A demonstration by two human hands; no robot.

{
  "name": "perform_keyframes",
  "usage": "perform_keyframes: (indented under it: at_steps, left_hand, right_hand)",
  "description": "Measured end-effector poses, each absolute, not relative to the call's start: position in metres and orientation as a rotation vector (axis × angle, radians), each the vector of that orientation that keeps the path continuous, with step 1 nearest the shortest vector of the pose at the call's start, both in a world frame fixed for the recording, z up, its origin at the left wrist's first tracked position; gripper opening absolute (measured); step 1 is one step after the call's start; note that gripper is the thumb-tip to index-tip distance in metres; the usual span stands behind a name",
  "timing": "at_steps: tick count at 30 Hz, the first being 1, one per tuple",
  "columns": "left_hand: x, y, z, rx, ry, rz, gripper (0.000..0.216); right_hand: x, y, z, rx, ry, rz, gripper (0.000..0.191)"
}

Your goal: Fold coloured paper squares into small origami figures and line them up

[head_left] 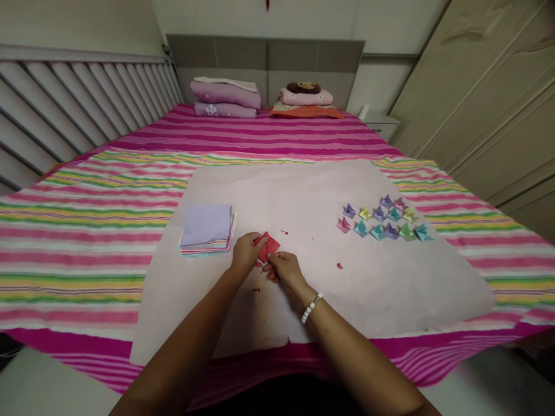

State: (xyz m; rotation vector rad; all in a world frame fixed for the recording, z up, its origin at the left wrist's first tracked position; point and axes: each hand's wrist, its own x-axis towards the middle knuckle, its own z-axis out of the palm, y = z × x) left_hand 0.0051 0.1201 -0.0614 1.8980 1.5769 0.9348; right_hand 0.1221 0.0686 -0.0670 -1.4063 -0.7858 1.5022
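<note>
A small red piece of paper [269, 245] is held between my two hands above a large white sheet [321, 190]. My left hand [246, 252] pinches its left side, and my right hand [284, 268] grips its lower right edge with thumb and fingers. Whether the paper is folded in layers I cannot make out. Small red scraps [340, 266] lie scattered on the sheet around my hands. Left of them sits a stack of coloured square paper [207, 224], lilac on top. To the right, several folded paper shapes [378, 214] stand in rough rows, in purple, yellow, teal, green and pink.
The white sheet lies over a bed with a striped cover [87, 231]. Folded bedding [225, 98] and a second pile [307, 98] rest by the headboard [299, 58]. A slatted rail [99, 98] runs along the left, and a wardrobe [489, 86] stands at the right.
</note>
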Motion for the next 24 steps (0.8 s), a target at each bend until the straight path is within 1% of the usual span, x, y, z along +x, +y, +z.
perform_keyframes:
  at_steps: [3,6,9,11,14,20,22,24]
  left_hand:
    - [0.003,0.121,-0.071,2.008,1.609,0.902,0.021]
    - [0.002,0.121,-0.078,2.09,1.648,0.913,0.017]
    - [0.002,0.118,-0.082,2.157,1.686,0.939,0.032]
    - [0.002,0.115,-0.082,2.207,1.688,0.927,0.032]
    - [0.002,0.109,-0.082,2.265,1.686,0.899,0.027]
    - [-0.003,0.093,-0.079,2.312,1.712,0.91,0.033]
    - [-0.008,0.083,-0.075,2.335,1.679,0.931,0.038]
    - [-0.013,0.069,-0.068,2.298,1.658,0.985,0.046]
  right_hand:
    - [0.122,0.068,-0.072,-1.429,-0.796,1.484,0.021]
    - [0.126,0.066,-0.075,-1.438,-0.802,1.403,0.016]
    - [0.131,0.065,-0.076,-1.42,-0.805,1.312,0.01]
    - [0.133,0.065,-0.075,-1.405,-0.811,1.29,0.012]
    - [0.136,0.062,-0.074,-1.386,-0.829,1.291,0.021]
    - [0.145,0.037,-0.073,-1.348,-0.875,1.251,0.035]
    - [0.152,0.024,-0.07,-1.334,-0.899,1.216,0.047]
    - [0.16,0.011,-0.064,-1.311,-1.015,1.099,0.061]
